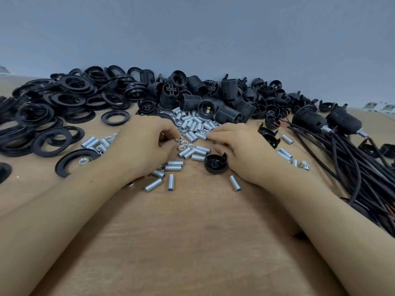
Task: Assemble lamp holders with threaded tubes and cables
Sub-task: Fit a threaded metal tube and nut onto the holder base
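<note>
No text, brand or number can be read anywhere in the frame. The one possible label is a small yellow-and-white mark inside a black lamp holder (pixel 207 109) just above the centre of the frame, too small and blurred to make out. White tags (pixel 382 107) at the far right edge are likewise illegible.

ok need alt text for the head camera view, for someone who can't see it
A person's left hand and right hand pick through a heap of silver threaded tubes and hex nuts on a brown table. Black threaded rings lie left, lamp holder shells behind, cabled holders right.
</note>
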Demonstrator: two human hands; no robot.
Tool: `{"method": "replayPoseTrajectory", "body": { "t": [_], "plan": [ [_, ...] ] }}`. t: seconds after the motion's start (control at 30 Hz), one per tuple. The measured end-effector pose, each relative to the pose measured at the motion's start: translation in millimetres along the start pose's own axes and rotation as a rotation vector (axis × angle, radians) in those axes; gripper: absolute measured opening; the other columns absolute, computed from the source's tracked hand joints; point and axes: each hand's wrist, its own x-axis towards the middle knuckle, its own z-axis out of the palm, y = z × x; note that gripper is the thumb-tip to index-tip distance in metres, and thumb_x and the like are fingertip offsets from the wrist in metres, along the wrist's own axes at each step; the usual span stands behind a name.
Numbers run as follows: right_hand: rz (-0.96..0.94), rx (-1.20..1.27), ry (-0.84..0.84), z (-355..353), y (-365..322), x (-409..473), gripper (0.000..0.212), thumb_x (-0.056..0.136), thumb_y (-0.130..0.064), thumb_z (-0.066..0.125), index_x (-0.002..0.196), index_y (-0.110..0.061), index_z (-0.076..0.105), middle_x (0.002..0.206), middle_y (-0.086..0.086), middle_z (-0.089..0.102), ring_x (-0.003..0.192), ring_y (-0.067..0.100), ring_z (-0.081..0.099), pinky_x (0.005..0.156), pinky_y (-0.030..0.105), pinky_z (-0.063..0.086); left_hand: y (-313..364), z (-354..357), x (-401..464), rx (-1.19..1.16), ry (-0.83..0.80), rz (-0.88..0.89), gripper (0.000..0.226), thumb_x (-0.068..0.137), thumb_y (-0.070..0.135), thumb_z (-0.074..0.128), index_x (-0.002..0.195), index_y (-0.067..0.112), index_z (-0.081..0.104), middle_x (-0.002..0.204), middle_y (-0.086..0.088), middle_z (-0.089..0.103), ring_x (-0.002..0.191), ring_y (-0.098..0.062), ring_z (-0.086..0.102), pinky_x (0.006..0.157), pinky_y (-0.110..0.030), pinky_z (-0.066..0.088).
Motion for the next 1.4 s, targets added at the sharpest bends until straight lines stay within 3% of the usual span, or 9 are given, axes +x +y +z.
{"method": "replayPoseTrajectory", "body": {
  "t": [0.23,0.33,0.53,0.8,0.93,1.1,1.2,1.27,1.4],
  "plan": [
    [0.162,-0.025,0.186,-2,9,4,0.023,0.095,-0.016,0.058,0.117,-0.016,0.067,0.118,0.003,0.058,0.108,0.024,0.053,0.090,0.037,0.045,1,1,1,-0.067,0.033,0.005,0.015,0.083,0.014,0.074,0.095,0.022,0.075,0.080,0.015,0.069,0.075,0.003,0.063,0.074,-0.024,0.056],
    [0.216,-0.122,0.087,-5,16,5,0.026,0.096,-0.013,0.054,0.118,-0.011,0.067,0.129,0.005,0.056,0.115,0.029,0.050,0.096,0.040,0.042,3,2,1,-0.159,0.086,-0.023,0.019,0.081,0.009,0.073,0.093,0.023,0.073,0.078,0.018,0.066,0.071,0.003,0.065,0.070,-0.015,0.055],
    [0.268,-0.174,0.030,-12,16,5,0.021,0.094,-0.018,0.059,0.112,-0.018,0.070,0.113,0.005,0.060,0.106,0.027,0.054,0.086,0.041,0.049,7,2,0,-0.322,0.118,-0.017,0.018,0.081,0.005,0.072,0.093,0.019,0.074,0.082,0.011,0.071,0.073,0.002,0.068,0.065,-0.005,0.049],
    [0.234,-0.226,0.015,-8,17,8,0.019,0.097,-0.016,0.053,0.106,-0.016,0.070,0.110,0.003,0.055,0.107,0.024,0.046,0.084,0.039,0.047,12,1,-4,-0.365,0.101,0.051,0.023,0.082,0.002,0.072,0.091,0.023,0.076,0.082,0.011,0.071,0.073,-0.003,0.067,0.068,-0.009,0.052],
    [0.338,-0.195,0.055,-11,22,3,0.017,0.094,-0.032,0.059,0.104,-0.019,0.067,0.100,0.004,0.053,0.099,0.026,0.052,0.078,0.031,0.041,12,0,-3,-0.307,0.116,0.102,0.021,0.083,0.004,0.073,0.089,0.023,0.079,0.085,0.008,0.070,0.075,-0.004,0.066,0.068,-0.014,0.053],
    [0.343,-0.177,0.039,-12,22,4,0.025,0.091,-0.008,0.056,0.109,-0.021,0.066,0.103,0.005,0.064,0.097,0.025,0.056,0.072,0.030,0.040,14,1,-4,-0.341,0.129,0.085,0.016,0.082,0.005,0.077,0.088,0.020,0.077,0.086,0.005,0.069,0.076,-0.003,0.067,0.070,-0.010,0.052],
    [0.243,0.028,0.214,-14,14,4,0.027,0.091,-0.008,0.059,0.115,-0.020,0.062,0.097,-0.002,0.065,0.089,0.018,0.060,0.079,0.032,0.050,16,-1,-2,-0.552,0.122,-0.023,0.015,0.083,0.009,0.079,0.088,0.022,0.075,0.082,0.006,0.074,0.075,-0.004,0.070,0.070,-0.014,0.055],
    [0.199,0.367,0.342,-19,1,1,0.023,0.089,-0.008,0.067,0.105,-0.024,0.064,0.089,-0.009,0.065,0.079,0.007,0.062,0.076,0.018,0.052,17,-4,-1,-0.702,0.109,-0.088,0.015,0.081,0.013,0.080,0.091,0.023,0.075,0.085,0.007,0.077,0.078,-0.007,0.073,0.072,-0.022,0.058],
    [0.145,0.711,0.341,-30,-18,-5,0.022,0.083,-0.004,0.075,0.087,-0.025,0.070,0.084,-0.011,0.072,0.080,0.002,0.069,0.076,0.015,0.054,19,-7,0,-0.842,0.063,-0.108,0.019,0.077,0.018,0.082,0.096,0.020,0.077,0.090,0.001,0.078,0.086,-0.017,0.075,0.086,-0.033,0.060]
  ]
}}
